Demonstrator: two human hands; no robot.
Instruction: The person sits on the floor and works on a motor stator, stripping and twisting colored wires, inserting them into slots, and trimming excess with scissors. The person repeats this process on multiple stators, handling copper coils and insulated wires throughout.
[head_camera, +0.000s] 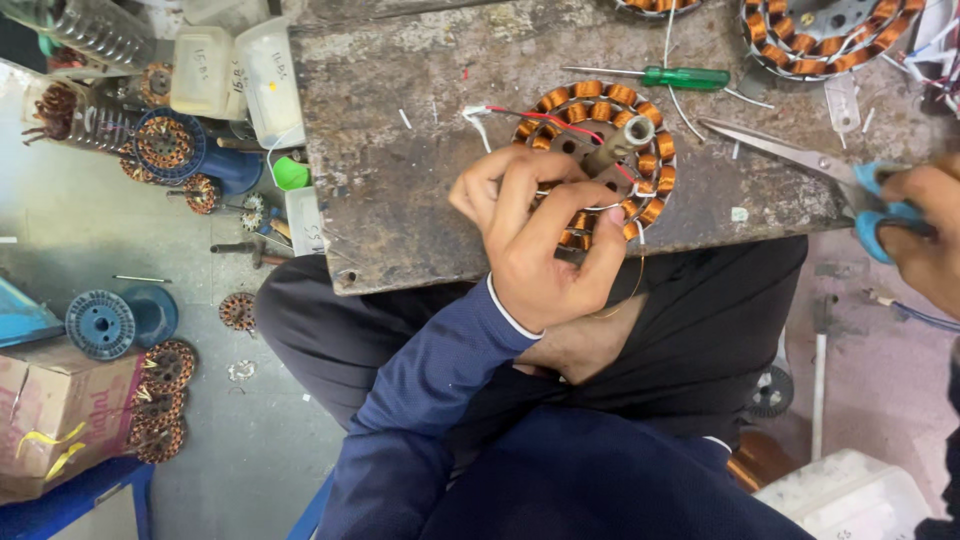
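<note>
Left hand (540, 235) is down on the copper-wound stator (600, 160), fingers curled and pressed together over its near-left edge, pinching at the windings there. The stator lies flat on the worn workbench (420, 170), near the bench's near edge, a metal shaft (620, 140) poking up from its middle and red and white wires (510, 115) trailing off its far-left side. Over on the right, the right hand (925, 235) grips blue-handled scissors (800, 160), fingers closed through the loops, blades lying on the bench and pointing left toward the stator, just short of it. Beyond the stator, a green-handled screwdriver (665, 76) lies across the bench, and another wound stator (825, 35) sits at the far right corner. The left hand itself hides the stator's near-left coils. Down on the floor to the left: white plastic tubs (235, 70), contents impossible to make out, a blue empty spool (100, 324), more small wound stators (165, 140), and a cardboard box (60, 420) at the near left with its contents hidden from view.
</note>
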